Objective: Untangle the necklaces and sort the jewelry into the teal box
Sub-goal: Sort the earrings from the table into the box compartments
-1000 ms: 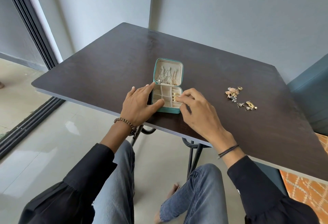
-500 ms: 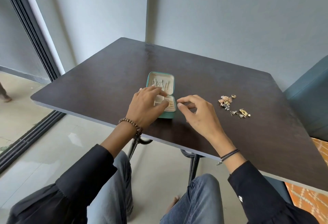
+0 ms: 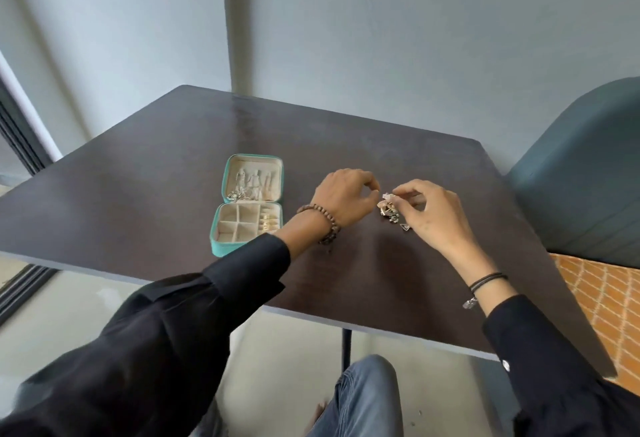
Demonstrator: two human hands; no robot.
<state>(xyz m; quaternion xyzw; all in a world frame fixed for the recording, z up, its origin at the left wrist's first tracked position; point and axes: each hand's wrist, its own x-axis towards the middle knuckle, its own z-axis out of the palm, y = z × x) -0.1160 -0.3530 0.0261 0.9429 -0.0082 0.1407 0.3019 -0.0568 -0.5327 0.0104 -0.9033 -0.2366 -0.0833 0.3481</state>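
Now both hands work at a little heap of mixed gold and silver metal jewelry (image 3: 389,210) lying on the flat dark brown wooden tabletop (image 3: 156,194), right of centre. The right hand (image 3: 429,214) arches over the heap from the right, thumb and forefinger pinching into its top where a pale pinkish piece sticks up, the other fingers loosely bent. The left hand (image 3: 346,195) comes in from the left with its fingers curled, the tips just beside that same pinkish piece; whether it grips anything cannot be told. A bracelet of round brown wooden beads (image 3: 323,223) circles the left wrist, thin black cord bands (image 3: 486,280) the right, and both arms wear black fabric sleeves. To the left of the hands, apart from them, the square teal zip-around jewelry box (image 3: 221,247) lies open and flat. Its far half is a cream-lined lid with fine silvery chains hanging in it. Its near half is a cream tray cut into small square cells, with gold rings tucked in a padded strip along its right side. A rounded teal upholstered chair (image 3: 588,176) stands at the far right, with an orange lattice-patterned rug (image 3: 609,298) beneath it.
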